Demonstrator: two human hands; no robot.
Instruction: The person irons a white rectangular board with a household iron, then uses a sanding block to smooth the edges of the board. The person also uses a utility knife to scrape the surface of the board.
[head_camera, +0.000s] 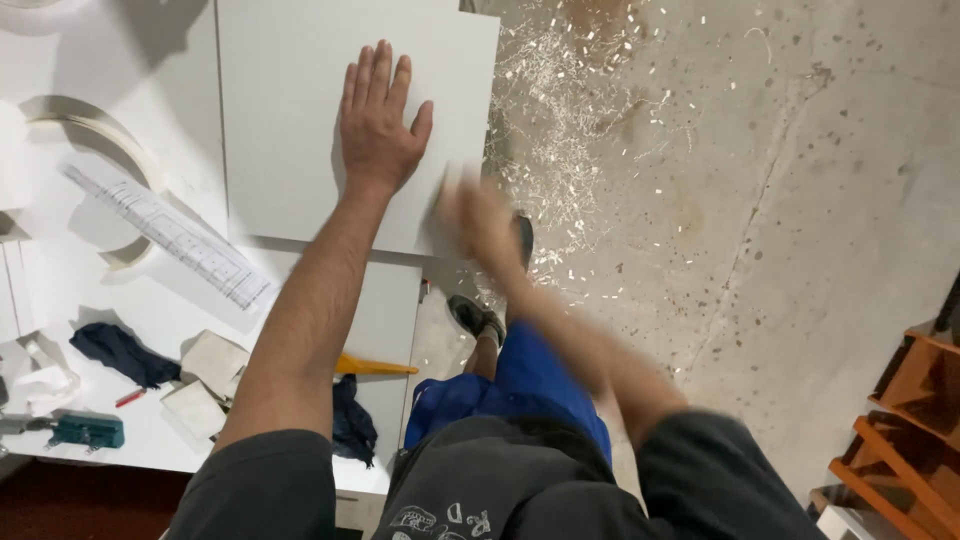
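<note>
The white panel (290, 110) under the bare left hand (375, 125) looks like a laminated board, smooth and matt, with a clean cut edge. The worktop (150, 310) below it has the same flat white, low-sheen face. A coil of edge banding (95, 135) near the worktop's left edge reads as thin, pale plastic or veneer tape, slightly glossy. The long ruler (170, 235) seems clear, shiny plastic. Two dark rags (125, 352) are soft, creased cloth. The sanding blocks (210, 375) look dull and grainy. The floor (780, 200) is rough, stained concrete strewn with pale shavings (560, 90). The orange shelving (910, 420) appears painted wood.
</note>
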